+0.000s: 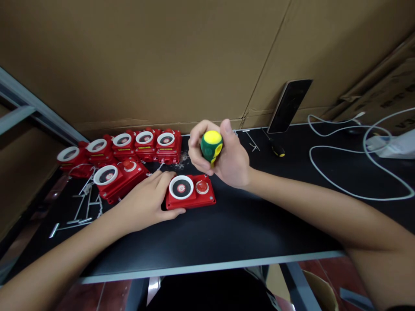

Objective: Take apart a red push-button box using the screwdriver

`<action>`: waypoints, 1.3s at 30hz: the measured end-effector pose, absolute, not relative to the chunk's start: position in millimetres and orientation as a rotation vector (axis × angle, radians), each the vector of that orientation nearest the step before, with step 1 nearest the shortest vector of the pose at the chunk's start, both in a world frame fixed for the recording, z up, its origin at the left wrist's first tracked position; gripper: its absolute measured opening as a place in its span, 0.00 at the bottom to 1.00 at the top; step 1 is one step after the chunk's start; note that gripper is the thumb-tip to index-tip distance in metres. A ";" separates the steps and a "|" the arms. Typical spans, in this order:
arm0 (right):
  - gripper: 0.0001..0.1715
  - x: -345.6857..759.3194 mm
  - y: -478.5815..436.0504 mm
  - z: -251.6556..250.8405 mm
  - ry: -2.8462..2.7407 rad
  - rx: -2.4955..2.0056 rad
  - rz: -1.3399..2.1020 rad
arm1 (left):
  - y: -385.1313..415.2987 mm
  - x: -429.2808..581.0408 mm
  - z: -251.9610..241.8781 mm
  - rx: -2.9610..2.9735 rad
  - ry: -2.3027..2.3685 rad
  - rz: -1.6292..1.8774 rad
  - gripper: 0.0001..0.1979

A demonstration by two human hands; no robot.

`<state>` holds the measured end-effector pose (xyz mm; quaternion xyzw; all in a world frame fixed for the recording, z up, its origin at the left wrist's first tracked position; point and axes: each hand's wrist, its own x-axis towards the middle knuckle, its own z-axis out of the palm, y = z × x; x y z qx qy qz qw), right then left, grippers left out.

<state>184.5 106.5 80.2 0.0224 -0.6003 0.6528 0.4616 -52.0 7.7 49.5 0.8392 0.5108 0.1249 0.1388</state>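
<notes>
My left hand (151,198) is closed around the left end of a red alarm box (196,201), with the thumb along its near side. This box lies flat on the black table and has a white-ringed round horn and a small red dome. Above and behind it, my right hand (223,155) grips a screwdriver (212,144) by its green and yellow handle. The handle's end faces me, and the shaft is mostly hidden by the handle and fingers. Just left of my left hand sits another red alarm box (119,179), turned at an angle.
Several more red alarm boxes (168,147) stand in a row at the back left. Metal T-shaped rods (79,211) lie at the left. A phone (290,106) leans on the cardboard wall (181,56); near it lies a second screwdriver (277,149). A white cable (343,194) loops at the right.
</notes>
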 end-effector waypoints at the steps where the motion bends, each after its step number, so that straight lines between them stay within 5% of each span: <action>1: 0.34 184.1 106.5 79.8 -1.469 0.060 1.600 | 7.8 -52.1 49.4 2.427 1.476 0.360 0.32; 11: 0.38 185.8 107.3 79.7 -1.496 0.079 1.640 | 8.1 -51.5 50.2 2.433 1.470 0.366 0.32; 15: 0.30 184.9 104.5 78.7 -1.454 0.097 1.614 | 7.5 -52.2 50.7 2.424 1.485 0.359 0.32; 23: 0.44 191.3 105.7 95.6 -1.391 -0.099 1.551 | 7.8 -52.5 48.4 2.445 1.478 0.365 0.36; 32: 0.45 220.3 117.9 124.1 -1.420 -0.139 1.455 | 8.5 -51.3 48.7 2.412 1.467 0.381 0.32; 39: 0.24 243.6 106.8 88.8 -1.223 -0.335 1.419 | 6.8 -50.8 46.5 2.409 1.501 0.377 0.35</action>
